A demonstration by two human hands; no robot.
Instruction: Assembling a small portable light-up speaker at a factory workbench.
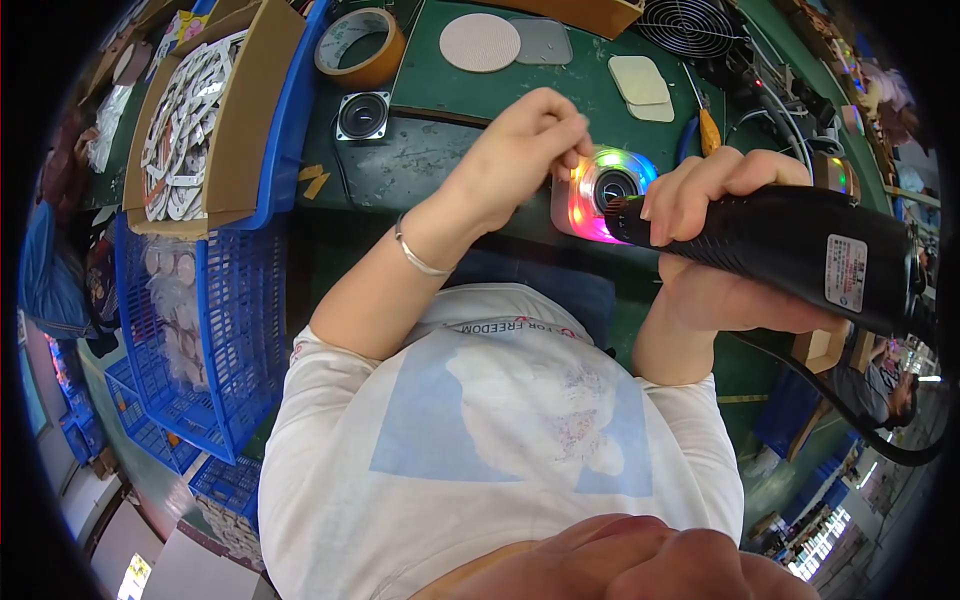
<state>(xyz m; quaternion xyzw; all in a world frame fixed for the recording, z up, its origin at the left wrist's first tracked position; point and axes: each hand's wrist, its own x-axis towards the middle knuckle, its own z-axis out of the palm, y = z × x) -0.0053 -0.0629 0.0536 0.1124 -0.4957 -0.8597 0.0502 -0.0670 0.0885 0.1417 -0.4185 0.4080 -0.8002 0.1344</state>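
Observation:
My right hand (715, 220) is wrapped round a thick black corded electric screwdriver (790, 235), whose narrow front end points at a small device with a round black speaker (615, 187). The device glows red, yellow, green, blue and pink in a ring round the speaker. Beside its left edge is my left hand (530, 150), fingers curled and pinched together. Whatever those fingertips hold, if anything, is too small to tell. A silver bangle circles my left wrist. The screwdriver's front end covers part of the speaker's lower right side.
On the green table lie a loose square speaker (362, 116), a tape roll (358, 48), a round pale disc (480, 42), cream pads (640, 86), orange-handled pliers (708, 130) and a black fan grille (690, 27). At left, a cardboard box (245, 120) of white parts stands above blue crates (245, 330).

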